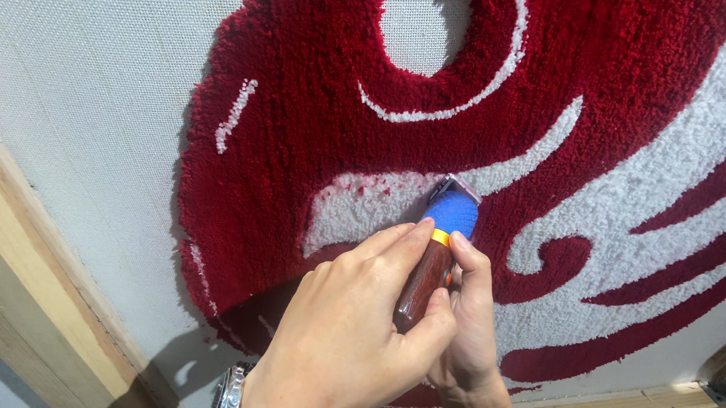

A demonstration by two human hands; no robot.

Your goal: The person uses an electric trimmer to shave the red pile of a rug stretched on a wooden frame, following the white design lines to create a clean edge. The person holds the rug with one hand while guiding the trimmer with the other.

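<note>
Gripping: both hands closed round one tool, a hair-clipper-style trimmer [437,253], pressed to a tufted rug.
Left hand [344,332]: wrapped round the trimmer's dark red-brown body from the left; thumb along the near side, fingertips up by the yellow band; fully closed on it.
Right hand [466,324]: behind and right of the tool; index finger laid up the body to the yellow band, the rest curled shut against the handle.
Trimmer: brown lower body, thin yellow band, blue upper part, metal blade head at top; tilted up and right, blade touching the pile.
Blade position: on the border where a white stripe meets red pile, near picture centre.
Rug [628,121]: deep red with white curling stripes, tufted on pale grey backing cloth [72,60].
Frame [19,289]: pale wooden bars along the left and lower edges; metal bracket [724,390] at lower right.
Wristwatch [229,392]: metal, on the left wrist.
Fluff: red scraps on the lower bar.
</note>
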